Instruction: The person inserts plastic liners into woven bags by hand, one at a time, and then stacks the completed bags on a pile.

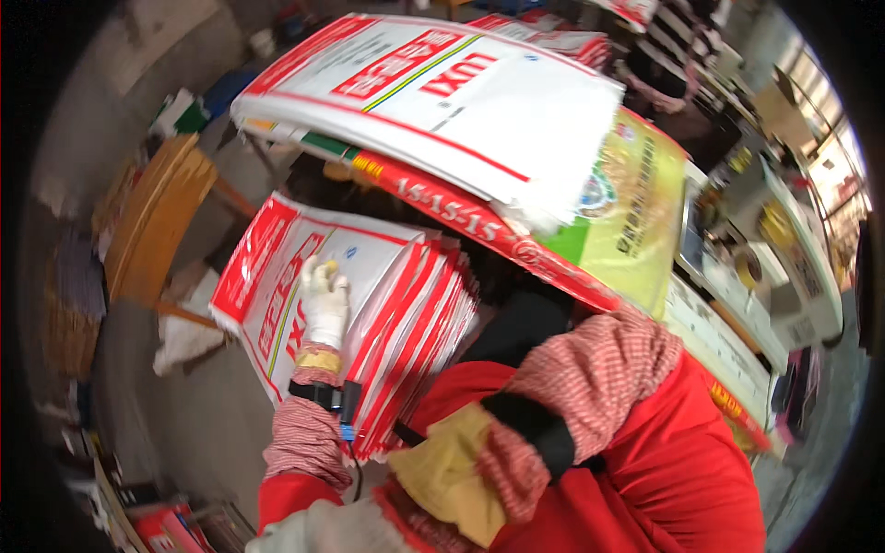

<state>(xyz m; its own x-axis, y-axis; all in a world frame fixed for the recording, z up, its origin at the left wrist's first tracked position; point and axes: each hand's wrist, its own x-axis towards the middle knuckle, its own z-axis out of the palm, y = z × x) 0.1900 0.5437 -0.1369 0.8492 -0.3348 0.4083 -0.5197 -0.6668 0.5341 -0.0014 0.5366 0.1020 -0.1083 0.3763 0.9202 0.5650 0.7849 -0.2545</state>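
Observation:
My left hand, in a white glove, lies on the top of a fanned stack of white and red woven sacks below the table edge. Its fingers look stretched out against the sack. My right forearm, in a red checked sleeve with a black band, crosses low in front of me. At its end, my right hand in a whitish glove sits at the lower edge, blurred and partly cut off, with its fingers hidden. A yellow cloth cuff hangs loose at that wrist.
Another pile of white and red sacks covers the table, beside a yellow-green sack. A sewing machine stands at the right. At the left is a wooden stool. A person in a striped top is at the far right.

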